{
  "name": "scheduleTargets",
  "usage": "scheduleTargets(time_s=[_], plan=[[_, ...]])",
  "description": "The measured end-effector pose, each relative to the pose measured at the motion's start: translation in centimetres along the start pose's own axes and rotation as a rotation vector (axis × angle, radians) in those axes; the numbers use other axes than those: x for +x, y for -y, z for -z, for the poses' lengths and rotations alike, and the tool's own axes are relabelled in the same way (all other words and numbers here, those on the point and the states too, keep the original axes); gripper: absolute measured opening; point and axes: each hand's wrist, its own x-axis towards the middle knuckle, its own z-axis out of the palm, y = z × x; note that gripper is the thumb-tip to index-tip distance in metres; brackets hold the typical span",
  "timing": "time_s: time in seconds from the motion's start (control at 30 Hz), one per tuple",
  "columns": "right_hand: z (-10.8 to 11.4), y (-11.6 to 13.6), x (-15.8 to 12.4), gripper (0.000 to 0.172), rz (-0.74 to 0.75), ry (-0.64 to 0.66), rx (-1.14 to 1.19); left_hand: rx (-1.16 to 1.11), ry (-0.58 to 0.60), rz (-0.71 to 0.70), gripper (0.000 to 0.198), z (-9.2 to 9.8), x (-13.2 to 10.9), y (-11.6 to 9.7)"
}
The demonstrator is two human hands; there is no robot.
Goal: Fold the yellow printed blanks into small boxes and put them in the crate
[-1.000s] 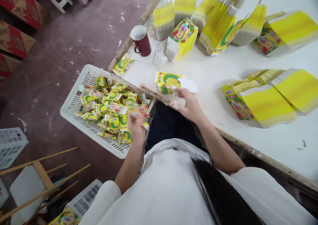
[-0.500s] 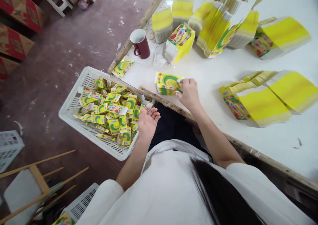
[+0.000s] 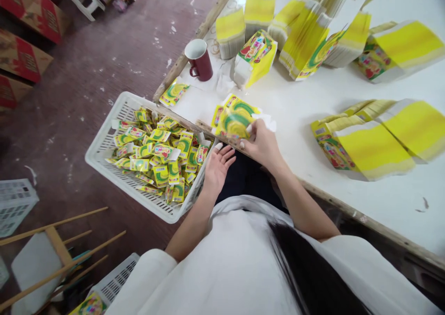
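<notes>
My right hand (image 3: 260, 142) grips a yellow-and-green printed carton (image 3: 238, 115) by its right side, raised a little over the table's front edge. White flaps stick out at that end. Part of another yellow carton (image 3: 217, 115) shows behind its left side; how many lie there is hidden. My left hand (image 3: 219, 169) is palm up with the fingers apart and nothing in it, below the carton and beside the basket. A white covering shows on one fingertip. The white plastic basket (image 3: 104, 129) at left holds many small folded cartons (image 3: 162, 152).
On the white table (image 3: 288, 106) stand a maroon mug (image 3: 201, 62), a flat carton (image 3: 174, 92) at the corner, and stacks of yellow cartons (image 3: 375, 136). A wooden stool (image 3: 59, 245) and red-brown boxes (image 3: 41, 18) are on the floor.
My right hand has lifted a carton from the small pile on the table and drawn it toward me. My left hand has moved slightly right and up, toward the carton.
</notes>
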Motion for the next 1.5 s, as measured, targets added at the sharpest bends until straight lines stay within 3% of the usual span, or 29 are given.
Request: scheduleTargets(time_s=[0.1, 0.17, 0.27, 0.37, 0.53, 0.6, 0.73, 0.8, 0.9, 1.0, 1.1, 1.17, 1.23, 1.27, 1.33, 1.43, 1.5], plan=[[-1.8, 0.9, -3.4, 0.035, 0.016, 0.295, 0.251, -0.024, -0.013, -0.176, 0.049, -0.5, -0.1, -0.8], [-3.3, 1.5, -5.2, 0.038, -0.017, 0.404, 0.446, -0.039, -0.033, -0.292, 0.047, -0.9, -0.2, -1.5], [-4.8, 2.3, -6.9, 0.042, -0.064, 0.355, 0.653, -0.089, -0.080, -0.387, 0.049, -1.5, -0.2, -2.4], [-4.7, 2.9, -7.1, 0.047, -0.001, 0.288, 0.634, -0.108, -0.155, -0.389, 0.057, -1.7, -0.1, -2.8], [-2.8, 2.3, -5.4, 0.040, 0.088, 0.268, 0.623, 0.192, -0.113, -0.452, 0.059, -0.7, -0.5, -1.9], [-2.1, 1.9, -4.8, 0.035, 0.074, 0.251, 0.655, 0.273, -0.128, -0.481, 0.053, -0.1, -0.8, -1.3], [-1.1, 1.3, -4.4, 0.020, 0.104, 0.243, 0.617, 0.428, -0.276, -0.536, 0.028, 0.8, -1.0, -1.5], [-0.4, 1.0, -4.1, 0.012, 0.182, 0.158, 0.500, 0.425, -0.233, -0.531, 0.032, 0.9, -1.0, -2.6], [1.3, 0.9, -3.5, 0.013, 0.353, 0.021, 0.172, 0.331, -0.060, -0.594, 0.063, 0.9, -1.2, -5.3], [2.4, 1.6, -3.1, 0.023, 0.562, 0.123, -0.093, 0.510, 0.050, -0.546, 0.092, 0.5, -1.6, -7.6], [2.0, 2.6, -3.5, 0.021, 0.693, 0.261, -0.105, 0.841, 0.184, -0.272, 0.082, 0.1, -1.6, -7.6], [1.1, 2.8, -3.9, 0.015, 0.618, 0.128, -0.032, 0.978, 0.215, -0.182, 0.064, 0.0, -1.4, -6.3], [0.0, 2.6, -4.2, 0.041, 0.430, -0.080, 0.103, 0.993, 0.161, -0.224, 0.058, -0.1, -1.4, -4.7], [-0.4, 2.4, -4.3, 0.057, 0.329, -0.123, 0.194, 0.966, 0.122, -0.263, 0.061, -0.1, -1.5, -4.0], [-1.3, 2.0, -4.5, 0.072, 0.146, -0.038, 0.417, 0.906, 0.094, -0.313, 0.070, -0.3, -1.8, -2.8], [-2.1, 1.7, -4.4, 0.063, -0.048, 0.218, 0.717, 0.895, 0.119, -0.377, 0.073, -0.3, -2.1, -2.0], [-2.3, 1.6, -4.2, 0.055, -0.090, 0.255, 0.765, 0.914, 0.112, -0.442, 0.069, -0.2, -2.0, -1.9]])
